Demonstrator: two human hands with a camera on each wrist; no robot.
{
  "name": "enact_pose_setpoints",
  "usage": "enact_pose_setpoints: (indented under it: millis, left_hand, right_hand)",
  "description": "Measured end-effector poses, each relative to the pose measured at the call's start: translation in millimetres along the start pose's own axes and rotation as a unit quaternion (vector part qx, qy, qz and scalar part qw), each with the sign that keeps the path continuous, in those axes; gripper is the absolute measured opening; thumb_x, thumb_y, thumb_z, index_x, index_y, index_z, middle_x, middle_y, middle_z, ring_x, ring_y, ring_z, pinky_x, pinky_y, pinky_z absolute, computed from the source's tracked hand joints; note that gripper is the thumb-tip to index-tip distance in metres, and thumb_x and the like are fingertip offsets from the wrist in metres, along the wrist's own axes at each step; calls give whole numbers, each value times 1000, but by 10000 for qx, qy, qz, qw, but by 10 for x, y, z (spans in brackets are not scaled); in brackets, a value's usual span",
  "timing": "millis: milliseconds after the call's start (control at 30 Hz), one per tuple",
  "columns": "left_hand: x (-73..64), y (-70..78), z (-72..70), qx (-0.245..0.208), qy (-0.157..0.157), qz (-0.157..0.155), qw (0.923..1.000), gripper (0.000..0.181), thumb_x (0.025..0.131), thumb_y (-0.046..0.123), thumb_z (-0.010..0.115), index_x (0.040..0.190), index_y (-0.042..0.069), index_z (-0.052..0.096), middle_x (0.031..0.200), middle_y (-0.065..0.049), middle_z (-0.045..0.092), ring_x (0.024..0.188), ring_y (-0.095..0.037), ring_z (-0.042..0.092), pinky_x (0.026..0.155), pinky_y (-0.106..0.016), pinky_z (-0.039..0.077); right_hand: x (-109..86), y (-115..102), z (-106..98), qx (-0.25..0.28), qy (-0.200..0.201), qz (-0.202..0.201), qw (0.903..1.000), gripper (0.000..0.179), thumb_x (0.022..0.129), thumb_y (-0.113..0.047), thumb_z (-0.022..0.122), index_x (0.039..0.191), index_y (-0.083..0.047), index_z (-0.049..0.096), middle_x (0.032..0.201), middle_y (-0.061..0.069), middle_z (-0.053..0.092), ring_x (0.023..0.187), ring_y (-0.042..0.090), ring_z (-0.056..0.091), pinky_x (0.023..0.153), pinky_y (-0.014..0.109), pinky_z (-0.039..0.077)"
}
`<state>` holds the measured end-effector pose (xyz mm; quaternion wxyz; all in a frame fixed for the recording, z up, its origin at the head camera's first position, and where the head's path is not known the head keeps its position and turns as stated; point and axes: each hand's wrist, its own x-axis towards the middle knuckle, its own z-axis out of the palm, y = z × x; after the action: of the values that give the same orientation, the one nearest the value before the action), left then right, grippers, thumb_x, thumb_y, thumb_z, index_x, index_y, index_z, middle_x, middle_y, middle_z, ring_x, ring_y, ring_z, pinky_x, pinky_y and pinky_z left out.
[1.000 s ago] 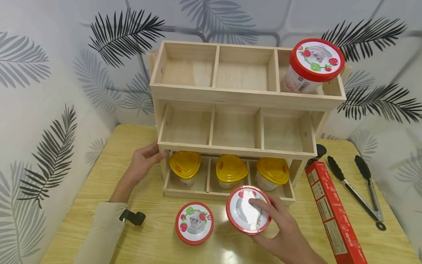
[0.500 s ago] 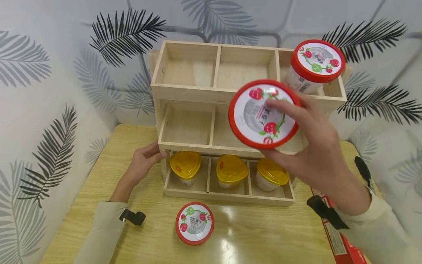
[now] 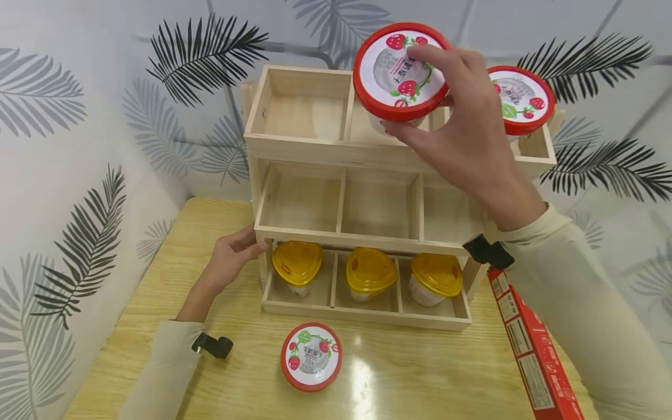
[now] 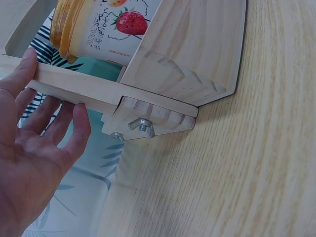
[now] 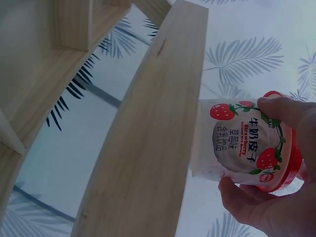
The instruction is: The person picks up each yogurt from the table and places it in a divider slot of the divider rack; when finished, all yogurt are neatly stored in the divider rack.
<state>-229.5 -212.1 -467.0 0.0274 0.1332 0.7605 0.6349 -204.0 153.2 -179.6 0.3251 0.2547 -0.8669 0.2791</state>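
Observation:
My right hand [image 3: 469, 125] holds a strawberry milk tub [image 3: 391, 73] with a red lid, raised over the middle compartment of the wooden rack's top tier [image 3: 299, 144]. In the right wrist view, thumb and fingers grip the tub [image 5: 242, 143], its base end close to the tier's front board [image 5: 148, 118]. My left hand [image 3: 228, 259] grips the rack's left upright post [image 4: 79, 89], thumb on one side and fingers on the other. A second red-lidded tub [image 3: 517, 96], partly hidden by my right hand, stands in the top right compartment. Another red-lidded tub [image 3: 312, 357] stands on the table.
Yellow-lidded tubs [image 3: 297, 261] sit one in each bottom-tier compartment. The middle tier [image 3: 378, 201] has three compartments, the right one partly covered by my forearm. A long red box [image 3: 541, 350] lies at the right. Wing nuts [image 4: 142, 126] fasten the rack's foot.
My right hand has lifted the red-lidded tub from low in front of the rack, up past the middle tier to the top tier. My left hand has stayed on the post.

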Motion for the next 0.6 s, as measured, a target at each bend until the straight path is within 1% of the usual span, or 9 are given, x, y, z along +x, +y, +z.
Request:
enact_pose_setpoints:
  millis: [67,133,233,333,433,600]
  left_hand:
    - [-3,1,1,-37,21,-23,10000,59,98,16,67,151,9,43,146,-19,51,116,-9,61,89,-24,55]
    - [-4,7,5,-30,16,-17,10000,59,98,16,67,151,9,43,146,-19,51,115,-7,61,89,-24,55]
    - [4,8,10,-34,25,-16,10000,59,97,15,67,151,9,44,145,-20,51,116,-8,61,89,-24,55]
    - [6,9,18,-44,30,-38,10000,59,97,16,68,150,9,44,145,-19,52,117,-10,61,90,-25,55]
    - [5,16,20,-55,17,-44,10000,59,97,16,68,150,9,44,145,-19,52,116,-9,62,89,-25,55]
    - [5,11,5,-47,16,-37,10000,59,97,14,68,150,9,44,144,-19,53,114,-6,62,89,-24,55]
  right_hand:
    - [39,33,66,11,-131,179,9998,72,83,-25,84,146,-15,50,142,11,48,128,13,43,95,28,51]
    - [64,63,136,-25,-283,381,9989,73,83,-26,84,146,-16,49,143,12,47,128,15,43,96,30,52]
    - [81,91,228,-195,-500,750,9957,74,82,-28,83,147,-17,48,145,13,45,125,21,47,96,34,53]
    - [85,109,290,-381,-618,1064,9917,74,84,-29,81,147,-18,46,145,16,44,125,27,49,98,37,53]
    - [86,115,320,-449,-656,1256,9889,73,85,-30,80,148,-19,45,145,18,44,125,30,50,98,39,53]
    - [84,114,333,-446,-704,1378,9869,73,86,-31,78,149,-18,44,146,17,46,125,31,50,100,41,52]
